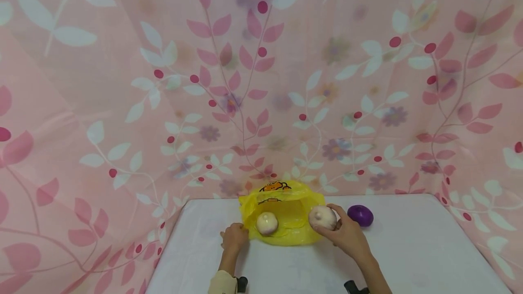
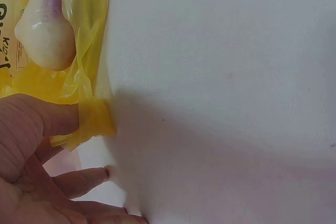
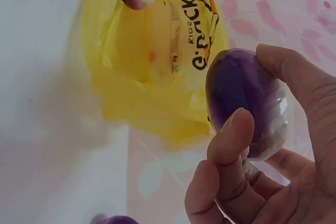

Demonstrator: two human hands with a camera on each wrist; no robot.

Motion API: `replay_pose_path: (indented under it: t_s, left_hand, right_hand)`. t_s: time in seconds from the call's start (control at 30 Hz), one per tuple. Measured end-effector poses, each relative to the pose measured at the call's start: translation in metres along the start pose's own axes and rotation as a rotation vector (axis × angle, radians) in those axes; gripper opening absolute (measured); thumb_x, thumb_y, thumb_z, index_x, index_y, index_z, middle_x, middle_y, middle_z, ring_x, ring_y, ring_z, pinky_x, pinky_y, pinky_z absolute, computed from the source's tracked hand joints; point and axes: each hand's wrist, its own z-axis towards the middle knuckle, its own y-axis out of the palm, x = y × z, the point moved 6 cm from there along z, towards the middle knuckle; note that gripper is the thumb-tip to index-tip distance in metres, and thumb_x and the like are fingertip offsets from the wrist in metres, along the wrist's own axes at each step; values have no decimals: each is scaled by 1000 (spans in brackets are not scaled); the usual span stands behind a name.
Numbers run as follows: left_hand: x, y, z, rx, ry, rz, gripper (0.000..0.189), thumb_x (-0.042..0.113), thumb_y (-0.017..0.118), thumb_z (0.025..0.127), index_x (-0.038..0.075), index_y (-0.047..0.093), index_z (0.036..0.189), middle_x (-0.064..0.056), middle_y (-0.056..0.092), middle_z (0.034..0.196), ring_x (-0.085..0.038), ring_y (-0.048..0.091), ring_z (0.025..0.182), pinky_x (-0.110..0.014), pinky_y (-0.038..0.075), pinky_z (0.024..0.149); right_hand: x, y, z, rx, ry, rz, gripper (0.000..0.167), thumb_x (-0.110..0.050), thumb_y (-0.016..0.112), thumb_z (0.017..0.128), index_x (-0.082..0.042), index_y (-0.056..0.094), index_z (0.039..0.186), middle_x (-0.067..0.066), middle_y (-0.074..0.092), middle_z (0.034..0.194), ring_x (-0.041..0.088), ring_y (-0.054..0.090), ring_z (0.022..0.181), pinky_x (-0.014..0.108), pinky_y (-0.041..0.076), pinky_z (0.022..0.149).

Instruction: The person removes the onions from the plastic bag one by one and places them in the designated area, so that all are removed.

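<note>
Right hand: your right hand (image 1: 349, 237) is gripping a white-and-purple bulb (image 1: 322, 218), thumb and fingers curling round its sides, at the right edge of the yellow bag (image 1: 292, 213). Left hand: your left hand (image 1: 234, 237) is pinching the bag's left rim between thumb and forefinger, the other fingers spreading loose.

Around the bag: a second bulb (image 1: 267, 224) is lying inside, near its left side; a purple ball (image 1: 360, 216) is resting on the white table (image 1: 412, 248) just right of it.

Handling, judged by eye: the held bulb is looking firm, fairly light and glossy, so its skin may be proving slippery. The widest part is offering the surest hold; the small knob is giving too little to grasp. The bag is looking thin, limp and easily torn; its rim is being best taken as a gathered fold.

Unclear: film is covering your left thumb tip, so you are not seeing how firmly it is pressing. The bag's folds are hiding part of its floor and breaking up its print. The right wrist view is cutting off a purple shape at its lower edge. Whether the held bulb is touching the bag, you cannot tell.
</note>
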Motion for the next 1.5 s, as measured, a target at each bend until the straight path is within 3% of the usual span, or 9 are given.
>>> replay_pose_path:
  t_s: [0.33,0.6,1.2,1.37,1.5]
  left_hand:
    - [-1,0,1,-6,1,2,21,12,64,86,-1,72,100,-20,66,97,-50,48,101,-77,37,82]
    - [-1,-1,1,-5,6,-7,23,11,64,86,-3,71,102,-21,66,99,-52,48,102,-78,36,83]
    - [0,-3,-2,0,8,-27,18,10,63,86,-2,72,97,-18,66,93,-52,48,102,-80,33,84]
    - [1,-2,-2,5,15,-25,11,10,63,85,2,71,86,-14,64,86,-53,48,102,-81,32,84]
    - [0,-1,-2,13,15,-24,13,10,64,85,2,72,91,-16,66,90,-53,48,102,-80,33,83]
  right_hand:
    - [11,-15,-6,8,43,18,85,-55,80,73,-22,43,142,5,56,69,20,57,54,32,48,50]
    - [19,-25,-9,22,49,21,85,-54,79,75,-20,42,144,7,63,82,18,61,56,33,49,52]
    - [50,-53,-19,17,127,-3,91,-54,76,79,-16,34,149,6,60,74,21,62,60,34,45,57]
    - [61,-62,-20,6,140,-22,91,-53,74,81,-12,31,150,9,63,75,20,61,61,34,44,58]
    - [72,-69,-20,1,161,-39,92,-55,72,83,-10,29,151,8,64,77,19,61,62,34,45,57]
